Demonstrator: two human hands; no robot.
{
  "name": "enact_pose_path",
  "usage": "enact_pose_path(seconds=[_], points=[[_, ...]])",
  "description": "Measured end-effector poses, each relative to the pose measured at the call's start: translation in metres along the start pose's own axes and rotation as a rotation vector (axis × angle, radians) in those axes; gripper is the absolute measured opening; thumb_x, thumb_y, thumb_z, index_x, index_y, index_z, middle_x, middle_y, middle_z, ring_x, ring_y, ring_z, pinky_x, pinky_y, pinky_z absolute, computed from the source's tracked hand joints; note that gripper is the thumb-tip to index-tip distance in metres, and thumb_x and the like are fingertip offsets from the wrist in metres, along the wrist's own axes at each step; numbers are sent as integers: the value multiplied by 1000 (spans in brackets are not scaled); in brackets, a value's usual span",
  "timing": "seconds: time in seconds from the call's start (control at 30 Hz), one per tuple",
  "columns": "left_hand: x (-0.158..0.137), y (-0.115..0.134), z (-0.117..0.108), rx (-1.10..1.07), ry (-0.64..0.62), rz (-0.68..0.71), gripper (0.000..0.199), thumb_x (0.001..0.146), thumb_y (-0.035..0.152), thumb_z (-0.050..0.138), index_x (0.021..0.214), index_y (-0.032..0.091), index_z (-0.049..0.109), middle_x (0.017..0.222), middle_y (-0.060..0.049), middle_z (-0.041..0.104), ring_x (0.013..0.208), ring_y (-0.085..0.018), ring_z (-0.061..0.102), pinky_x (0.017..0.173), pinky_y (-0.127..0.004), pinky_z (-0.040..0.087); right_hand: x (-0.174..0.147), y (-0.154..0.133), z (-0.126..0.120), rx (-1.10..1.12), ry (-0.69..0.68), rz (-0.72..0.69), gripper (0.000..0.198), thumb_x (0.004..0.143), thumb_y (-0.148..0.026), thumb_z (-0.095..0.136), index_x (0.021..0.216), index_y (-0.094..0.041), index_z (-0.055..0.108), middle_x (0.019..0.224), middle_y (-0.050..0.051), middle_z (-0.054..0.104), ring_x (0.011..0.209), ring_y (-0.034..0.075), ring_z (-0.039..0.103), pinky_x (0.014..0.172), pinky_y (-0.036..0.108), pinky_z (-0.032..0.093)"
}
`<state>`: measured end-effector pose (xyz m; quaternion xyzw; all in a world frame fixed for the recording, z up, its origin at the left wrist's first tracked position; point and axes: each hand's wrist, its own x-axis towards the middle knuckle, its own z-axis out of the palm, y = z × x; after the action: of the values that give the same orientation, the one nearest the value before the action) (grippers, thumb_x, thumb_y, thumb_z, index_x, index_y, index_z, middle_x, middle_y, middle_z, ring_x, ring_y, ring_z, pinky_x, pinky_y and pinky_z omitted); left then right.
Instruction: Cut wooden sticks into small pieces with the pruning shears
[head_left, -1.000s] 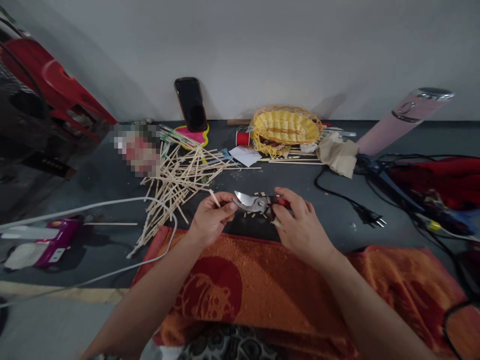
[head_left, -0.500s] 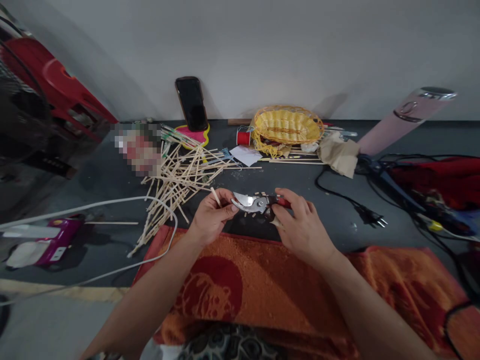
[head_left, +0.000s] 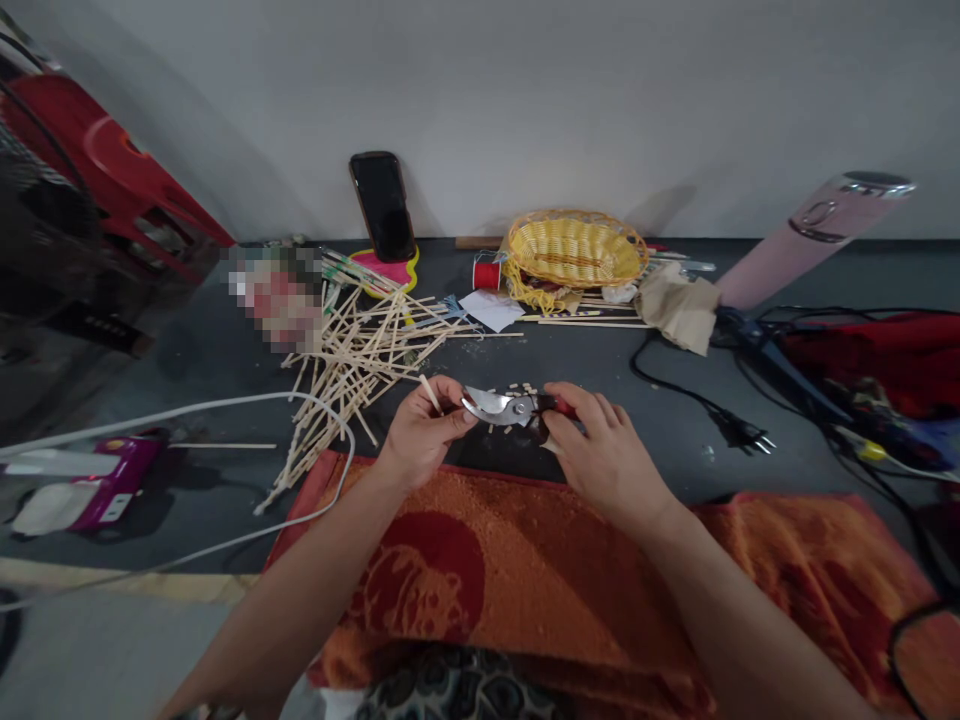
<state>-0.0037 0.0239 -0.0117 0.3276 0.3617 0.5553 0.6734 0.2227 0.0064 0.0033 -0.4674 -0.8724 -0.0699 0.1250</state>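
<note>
In my right hand (head_left: 600, 440) is a pair of pruning shears (head_left: 517, 408), its red handle inside my curled fingers and its metal blades pointing left. My left hand (head_left: 424, 430) pinches a thin wooden stick (head_left: 430, 393), whose upper end shows above the fingers. The tips of the blades reach my left fingertips; whether they touch the stick is hidden. Several short cut pieces (head_left: 525, 388) of stick lie on the dark table behind and below the shears. Beyond my left hand spreads a loose heap of wooden sticks (head_left: 375, 345).
An orange towel (head_left: 525, 560) covers the table's near edge. Along the wall stand a phone (head_left: 384, 205), a red thread spool (head_left: 487, 273), a yellow wicker basket (head_left: 577, 250) and a pink flask (head_left: 817, 235). A white cable (head_left: 225, 402) loops at left near a purple power strip (head_left: 124, 480); a black plug (head_left: 739, 432) lies right.
My right hand has shifted very slightly left, and its grip on the shears' handle looks tighter. My left hand and the stick have stayed almost where they were.
</note>
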Motion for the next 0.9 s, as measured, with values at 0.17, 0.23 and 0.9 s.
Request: enact_pose_path(seconds=[0.17, 0.23, 0.9], points=[[-1, 0, -1, -12, -12, -5, 30, 61, 14, 82, 73, 16, 55, 65, 4, 61, 52, -5, 48, 48, -17, 31, 0, -1, -3, -11, 3, 13, 24, 88, -15, 46, 107, -20, 59, 135, 12, 45, 106, 27, 47, 82, 42, 39], [0, 0, -1, -9, -4, -7, 31, 60, 14, 82, 73, 16, 55, 65, 4, 61, 52, -5, 49, 48, -17, 31, -1, -2, -3, -12, 17, 22, 26, 87, -14, 46, 109, -20, 58, 135, 12, 45, 108, 28, 46, 83, 43, 39], [-1, 2, 3, -20, -7, 14, 31, 60, 13, 82, 70, 16, 53, 65, 3, 63, 55, -6, 52, 51, -17, 35, -1, -1, -1, 14, -3, 12, 24, 90, -15, 45, 110, -19, 57, 134, 11, 47, 107, 27, 47, 84, 42, 40]])
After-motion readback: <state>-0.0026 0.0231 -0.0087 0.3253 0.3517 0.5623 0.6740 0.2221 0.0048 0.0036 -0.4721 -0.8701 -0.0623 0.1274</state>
